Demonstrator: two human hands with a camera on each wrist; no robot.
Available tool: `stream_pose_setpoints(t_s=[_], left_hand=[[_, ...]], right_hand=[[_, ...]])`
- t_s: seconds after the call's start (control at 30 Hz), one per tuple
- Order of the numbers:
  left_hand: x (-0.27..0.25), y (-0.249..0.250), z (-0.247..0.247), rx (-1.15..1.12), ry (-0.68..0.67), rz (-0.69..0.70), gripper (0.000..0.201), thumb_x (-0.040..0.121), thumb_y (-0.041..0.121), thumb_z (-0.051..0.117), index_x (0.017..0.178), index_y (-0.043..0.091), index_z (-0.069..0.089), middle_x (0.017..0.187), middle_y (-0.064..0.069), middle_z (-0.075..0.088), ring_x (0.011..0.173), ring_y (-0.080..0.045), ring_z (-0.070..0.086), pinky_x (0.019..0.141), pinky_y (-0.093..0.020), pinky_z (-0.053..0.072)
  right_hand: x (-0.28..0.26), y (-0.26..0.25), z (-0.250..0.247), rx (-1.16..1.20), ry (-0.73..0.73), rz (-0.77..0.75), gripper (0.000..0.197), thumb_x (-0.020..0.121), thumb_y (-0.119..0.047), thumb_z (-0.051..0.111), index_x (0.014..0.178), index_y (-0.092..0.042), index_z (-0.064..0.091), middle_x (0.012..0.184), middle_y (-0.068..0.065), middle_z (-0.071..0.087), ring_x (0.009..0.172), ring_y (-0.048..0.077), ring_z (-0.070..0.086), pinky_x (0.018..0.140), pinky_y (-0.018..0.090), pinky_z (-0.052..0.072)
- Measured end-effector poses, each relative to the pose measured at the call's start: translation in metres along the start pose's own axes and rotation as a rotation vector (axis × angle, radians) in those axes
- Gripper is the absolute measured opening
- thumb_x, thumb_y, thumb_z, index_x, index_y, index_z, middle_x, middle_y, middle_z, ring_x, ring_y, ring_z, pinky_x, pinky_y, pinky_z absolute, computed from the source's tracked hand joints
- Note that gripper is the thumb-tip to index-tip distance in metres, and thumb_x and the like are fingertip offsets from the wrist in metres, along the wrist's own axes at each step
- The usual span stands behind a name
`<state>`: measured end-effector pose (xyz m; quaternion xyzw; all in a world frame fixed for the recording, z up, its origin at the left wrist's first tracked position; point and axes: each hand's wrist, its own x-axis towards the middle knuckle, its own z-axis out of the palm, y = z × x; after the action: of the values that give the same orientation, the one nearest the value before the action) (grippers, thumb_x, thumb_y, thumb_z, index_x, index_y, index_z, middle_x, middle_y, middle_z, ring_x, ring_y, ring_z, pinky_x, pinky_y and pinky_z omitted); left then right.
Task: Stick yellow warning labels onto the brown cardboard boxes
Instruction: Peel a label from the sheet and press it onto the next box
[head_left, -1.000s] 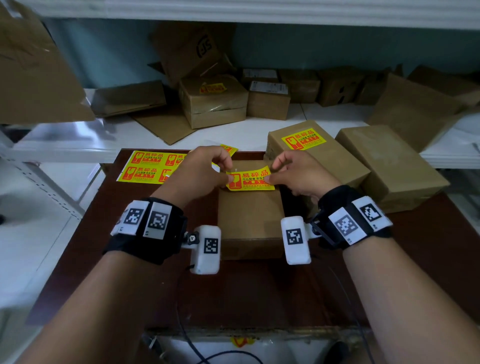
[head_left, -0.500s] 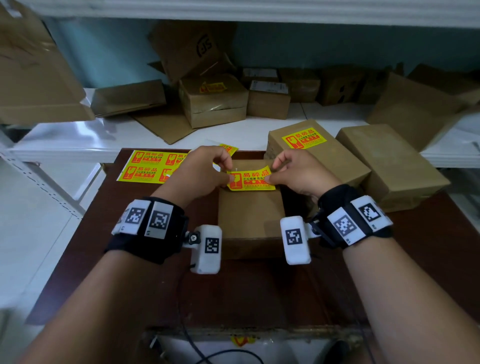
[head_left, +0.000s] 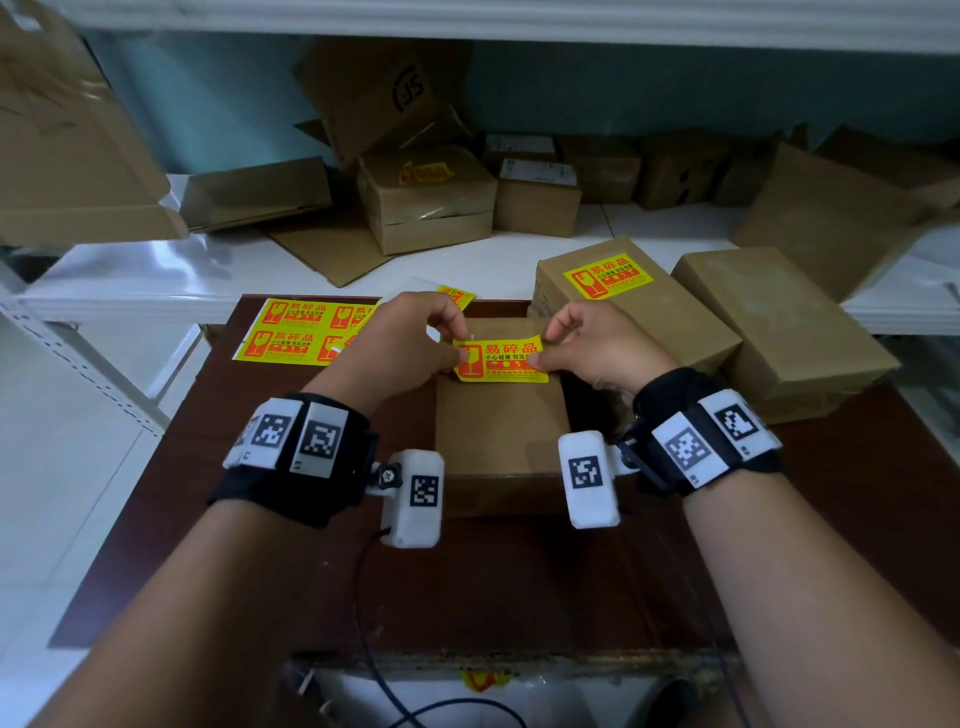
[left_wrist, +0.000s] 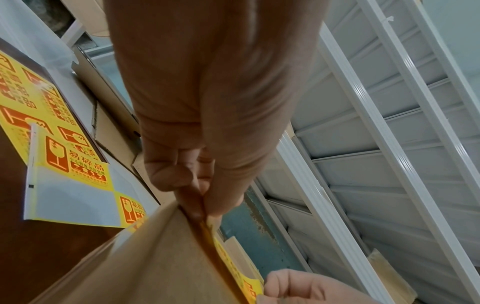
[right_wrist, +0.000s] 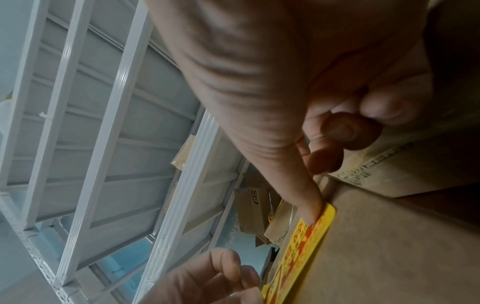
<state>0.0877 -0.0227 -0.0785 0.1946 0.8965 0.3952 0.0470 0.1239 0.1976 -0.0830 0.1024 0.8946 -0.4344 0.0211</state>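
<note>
- Two hands hold one yellow warning label (head_left: 500, 359) over the far part of the plain cardboard box (head_left: 498, 431) lying in the middle of the dark table (head_left: 519, 582); the label lies flat along the box top.
- The left hand (head_left: 402, 347) has its grip closed on the label's left end, thumb and forefinger pinching it; the right hand (head_left: 597, 345) pinches the right end, its other fingers curled.
- One sheet of labels (head_left: 306, 331) lies flat on the table's far left corner, with some labels already peeled off.
- To the right, a labelled box (head_left: 636, 306) stands just beside the middle box; an unlabelled box (head_left: 779, 322) touches its right side.
- Several more boxes sit on the white shelf (head_left: 156, 275) behind.
</note>
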Motion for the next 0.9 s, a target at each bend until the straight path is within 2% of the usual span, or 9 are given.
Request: stream_pose_setpoints(t_s=[0.1,0.17,0.3,0.4,0.47,0.6,0.8,0.9], left_hand=[[-0.0002,-0.0006,-0.0010,-0.004,-0.006,0.001,0.029,0.081,0.010,0.080,0.076,0.029,0.060,0.096,0.006,0.067,0.056,0.010,0.053,0.047,-0.004,0.034],[-0.0006,-0.0004,-0.0018,0.003,-0.008,-0.002,0.028,0.081,0.011,0.080,0.076,0.030,0.060,0.096,0.007,0.067,0.057,0.007,0.053,0.047,-0.005,0.033],[-0.0010,0.0010,-0.0026,0.021,-0.008,-0.011,0.027,0.082,0.013,0.080,0.077,0.030,0.059,0.098,0.009,0.066,0.060,0.001,0.050,0.051,-0.012,0.034],[-0.0015,0.0010,-0.0012,0.028,-0.012,-0.005,0.025,0.082,0.011,0.079,0.080,0.028,0.061,0.099,0.008,0.066,0.060,0.003,0.052,0.049,-0.007,0.033],[-0.0018,0.0012,0.0003,0.026,-0.013,-0.005,0.021,0.082,0.010,0.079,0.084,0.024,0.063,0.098,0.007,0.066,0.061,0.002,0.052,0.049,-0.008,0.033],[-0.0011,0.0008,0.0016,0.028,-0.017,-0.005,0.020,0.083,0.010,0.078,0.086,0.023,0.064,0.100,0.006,0.066,0.065,-0.002,0.050,0.053,-0.016,0.034],[-0.0012,-0.0035,0.0013,0.055,-0.014,0.004,0.023,0.081,0.013,0.080,0.083,0.027,0.061,0.103,0.007,0.064,0.072,0.004,0.050,0.056,-0.009,0.034],[-0.0004,-0.0062,-0.0004,0.044,-0.011,-0.003,0.027,0.080,0.016,0.081,0.082,0.030,0.058,0.106,0.005,0.065,0.072,0.003,0.051,0.058,-0.016,0.035]], right_hand=[[-0.0001,0.0001,-0.0011,-0.005,-0.011,0.012,0.030,0.074,-0.022,0.088,0.088,-0.018,0.062,0.086,-0.001,0.064,0.081,0.016,0.059,0.078,0.033,0.050],[-0.0009,-0.0004,-0.0016,0.000,-0.012,0.018,0.031,0.075,-0.022,0.088,0.091,-0.016,0.062,0.084,-0.002,0.062,0.080,0.015,0.057,0.075,0.032,0.048],[-0.0027,-0.0018,-0.0018,-0.005,-0.016,0.032,0.033,0.078,-0.024,0.086,0.098,-0.014,0.062,0.081,-0.004,0.057,0.073,0.014,0.054,0.055,0.026,0.040],[-0.0037,-0.0025,-0.0020,-0.004,-0.017,0.049,0.034,0.079,-0.025,0.086,0.099,-0.015,0.060,0.080,-0.003,0.057,0.065,0.012,0.052,0.047,0.026,0.039],[-0.0040,-0.0029,-0.0017,-0.006,-0.017,0.055,0.035,0.079,-0.025,0.086,0.101,-0.014,0.060,0.081,-0.002,0.057,0.064,0.013,0.052,0.046,0.025,0.040],[-0.0049,-0.0034,-0.0019,0.000,-0.019,0.056,0.037,0.080,-0.026,0.085,0.105,-0.012,0.061,0.081,-0.002,0.057,0.065,0.013,0.052,0.045,0.025,0.041],[-0.0045,-0.0027,-0.0008,0.021,-0.020,0.068,0.034,0.080,-0.024,0.085,0.099,-0.015,0.059,0.078,-0.004,0.055,0.062,0.012,0.050,0.042,0.023,0.038],[-0.0046,-0.0026,-0.0007,0.021,-0.025,0.065,0.034,0.080,-0.024,0.085,0.099,-0.016,0.059,0.079,-0.003,0.055,0.063,0.012,0.050,0.042,0.023,0.038]])
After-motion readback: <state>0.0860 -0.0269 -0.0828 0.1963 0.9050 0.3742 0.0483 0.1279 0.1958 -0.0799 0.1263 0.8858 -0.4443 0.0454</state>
